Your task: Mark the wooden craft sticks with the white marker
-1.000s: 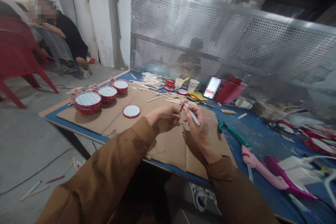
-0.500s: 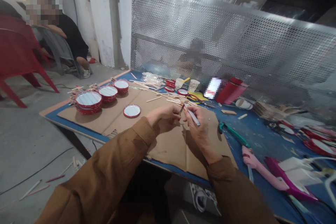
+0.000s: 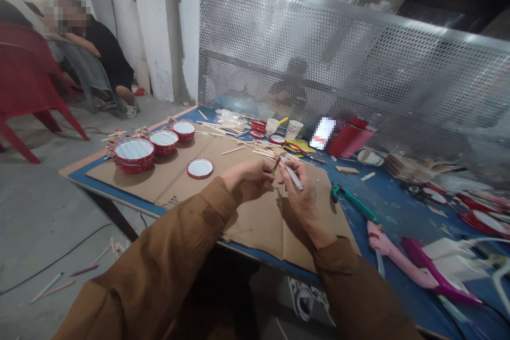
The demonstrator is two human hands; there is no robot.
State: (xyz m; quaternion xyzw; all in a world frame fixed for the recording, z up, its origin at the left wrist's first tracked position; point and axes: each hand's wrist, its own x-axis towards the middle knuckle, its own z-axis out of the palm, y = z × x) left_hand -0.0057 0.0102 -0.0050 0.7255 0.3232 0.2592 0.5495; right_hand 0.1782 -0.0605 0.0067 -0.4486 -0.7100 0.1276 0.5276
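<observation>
My left hand (image 3: 247, 180) pinches a small wooden stick with a red end (image 3: 275, 163) at its fingertips. My right hand (image 3: 300, 190) grips a slim silver pen-shaped tool (image 3: 292, 173), whose tip is close to that stick. Both hands hover over a folded brown cardboard sheet (image 3: 255, 228). On the cardboard, left of my hands, lies a round white disc with a red rim (image 3: 200, 168). Farther left stand red-sided round drum-like pieces with white tops (image 3: 133, 155).
The cardboard lies on a blue table (image 3: 382, 207) holding loose wooden sticks (image 3: 231, 127), a green-handled tool (image 3: 354, 203), a pink tool (image 3: 398, 260) and a red bottle (image 3: 350, 137). A perforated metal sheet (image 3: 319, 64) stands behind. A seated person (image 3: 107, 53) is at far left.
My view has tilted slightly. Both hands and what they hold have stayed almost in place.
</observation>
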